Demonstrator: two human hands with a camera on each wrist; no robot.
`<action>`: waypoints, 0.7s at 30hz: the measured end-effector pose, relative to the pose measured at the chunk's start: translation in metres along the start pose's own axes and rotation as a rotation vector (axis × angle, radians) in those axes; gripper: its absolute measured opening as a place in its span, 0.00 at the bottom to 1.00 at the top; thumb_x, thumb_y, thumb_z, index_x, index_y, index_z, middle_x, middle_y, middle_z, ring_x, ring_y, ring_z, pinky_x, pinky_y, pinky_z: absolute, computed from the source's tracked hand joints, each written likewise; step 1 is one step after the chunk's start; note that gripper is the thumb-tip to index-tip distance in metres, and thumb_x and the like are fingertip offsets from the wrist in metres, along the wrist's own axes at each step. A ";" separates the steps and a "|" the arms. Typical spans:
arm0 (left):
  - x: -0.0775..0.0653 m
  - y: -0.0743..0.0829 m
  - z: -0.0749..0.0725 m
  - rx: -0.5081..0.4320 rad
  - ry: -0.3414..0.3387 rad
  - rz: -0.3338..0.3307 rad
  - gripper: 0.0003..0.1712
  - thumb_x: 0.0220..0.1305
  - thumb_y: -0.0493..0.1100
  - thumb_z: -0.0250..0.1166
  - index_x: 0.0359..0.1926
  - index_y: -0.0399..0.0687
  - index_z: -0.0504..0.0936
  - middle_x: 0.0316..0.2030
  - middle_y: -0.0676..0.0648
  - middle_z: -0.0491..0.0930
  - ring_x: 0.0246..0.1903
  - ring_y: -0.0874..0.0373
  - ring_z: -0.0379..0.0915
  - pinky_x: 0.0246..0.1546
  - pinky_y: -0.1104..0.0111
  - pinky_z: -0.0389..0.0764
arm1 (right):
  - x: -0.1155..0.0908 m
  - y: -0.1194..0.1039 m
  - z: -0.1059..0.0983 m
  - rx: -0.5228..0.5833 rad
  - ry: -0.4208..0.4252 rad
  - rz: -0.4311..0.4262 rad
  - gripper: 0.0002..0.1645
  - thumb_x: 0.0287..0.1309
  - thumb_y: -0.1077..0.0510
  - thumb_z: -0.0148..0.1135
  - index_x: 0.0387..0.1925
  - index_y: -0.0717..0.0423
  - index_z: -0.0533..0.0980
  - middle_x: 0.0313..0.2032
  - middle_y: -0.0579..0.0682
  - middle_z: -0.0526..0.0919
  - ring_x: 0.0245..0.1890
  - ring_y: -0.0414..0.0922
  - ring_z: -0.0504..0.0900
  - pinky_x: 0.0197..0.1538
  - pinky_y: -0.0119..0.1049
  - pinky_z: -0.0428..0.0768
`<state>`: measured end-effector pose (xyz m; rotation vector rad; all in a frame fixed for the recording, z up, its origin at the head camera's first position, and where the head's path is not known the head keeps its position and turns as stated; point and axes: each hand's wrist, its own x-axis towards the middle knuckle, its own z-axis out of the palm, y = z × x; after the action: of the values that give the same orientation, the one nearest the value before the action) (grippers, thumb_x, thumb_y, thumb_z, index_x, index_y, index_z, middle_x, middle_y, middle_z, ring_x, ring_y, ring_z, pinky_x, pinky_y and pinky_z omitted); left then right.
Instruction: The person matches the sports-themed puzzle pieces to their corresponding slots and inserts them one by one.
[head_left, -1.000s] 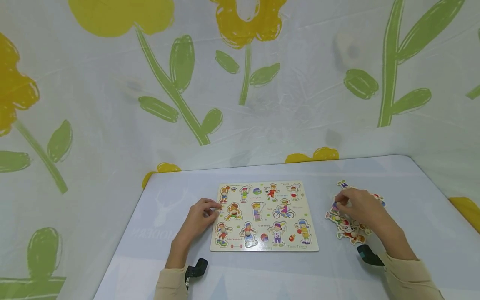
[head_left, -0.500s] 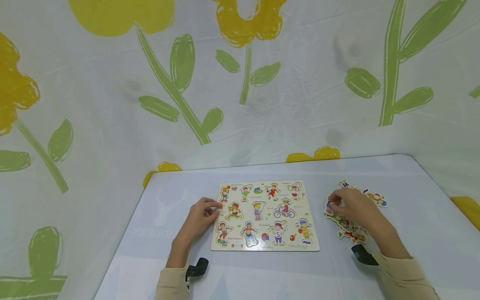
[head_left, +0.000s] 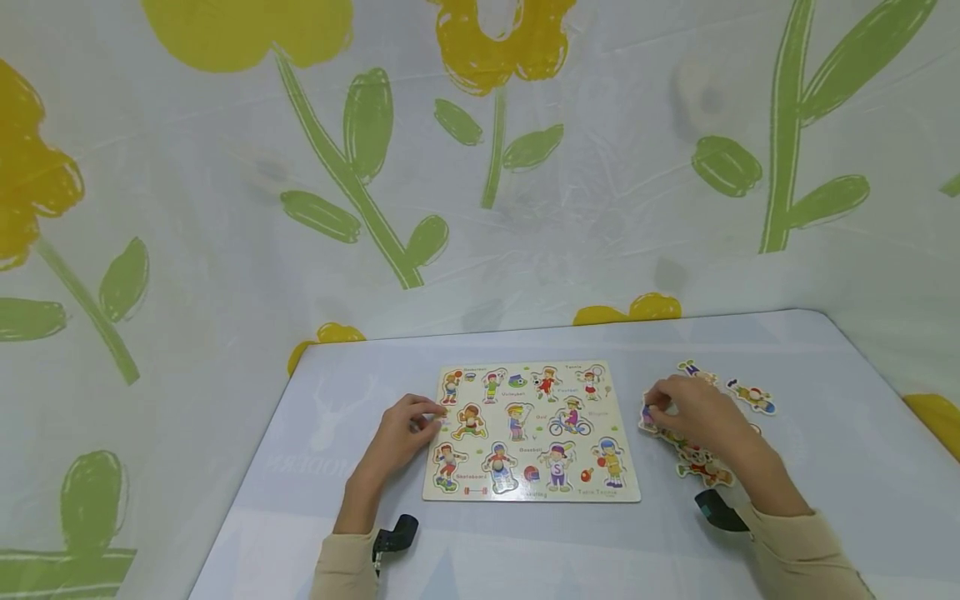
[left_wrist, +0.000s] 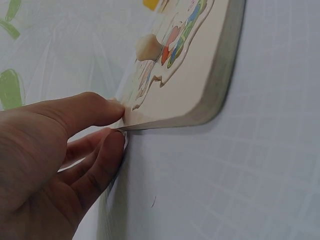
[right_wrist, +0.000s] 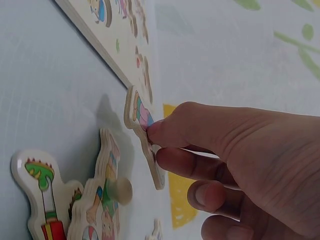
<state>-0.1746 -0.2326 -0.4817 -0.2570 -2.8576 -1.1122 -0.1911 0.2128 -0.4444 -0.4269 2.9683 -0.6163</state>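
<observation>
A wooden peg puzzle board (head_left: 497, 425) printed with children playing sports lies on the table. My left hand (head_left: 405, 429) holds its left edge, thumb (left_wrist: 107, 111) on top and fingertips at the side. A round wooden knob (left_wrist: 149, 47) stands up from a piece near that corner. To the right of the board, my right hand (head_left: 701, 408) pinches a flat figure-shaped puzzle piece (right_wrist: 136, 117) between thumb and index finger. It is raised and tilted on edge, its middle partly covered by the thumb. Below the hand lies a pile of loose puzzle pieces (head_left: 705, 471).
One loose piece (head_left: 752, 396) lies apart at the right of the pile, another (head_left: 693, 370) at its far side. In the right wrist view, overlapping pieces include one with a green-topped figure (right_wrist: 42, 175). A flower-printed cloth (head_left: 600, 208) hangs behind the table (head_left: 517, 550).
My right hand has moved left from over the pile toward the board, carrying the pinched piece, and more of the pile's right side shows. The left hand stays at the board's edge.
</observation>
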 end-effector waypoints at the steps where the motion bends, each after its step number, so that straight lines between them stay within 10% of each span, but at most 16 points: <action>1: 0.000 0.000 0.000 0.002 0.001 0.004 0.10 0.58 0.35 0.69 0.42 0.47 0.88 0.45 0.46 0.79 0.34 0.61 0.73 0.35 0.73 0.76 | 0.000 -0.001 0.001 0.000 -0.001 -0.003 0.10 0.55 0.56 0.69 0.40 0.54 0.83 0.34 0.46 0.85 0.36 0.43 0.79 0.44 0.46 0.82; 21: 0.000 0.000 0.001 0.026 0.000 -0.014 0.10 0.58 0.35 0.69 0.42 0.47 0.88 0.46 0.46 0.79 0.33 0.62 0.71 0.34 0.74 0.74 | 0.012 -0.025 0.007 -0.023 -0.005 -0.056 0.09 0.55 0.56 0.69 0.39 0.52 0.83 0.33 0.44 0.83 0.35 0.43 0.80 0.45 0.46 0.81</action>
<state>-0.1750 -0.2318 -0.4830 -0.2355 -2.8764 -1.0766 -0.1955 0.1849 -0.4407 -0.5143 2.9709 -0.5865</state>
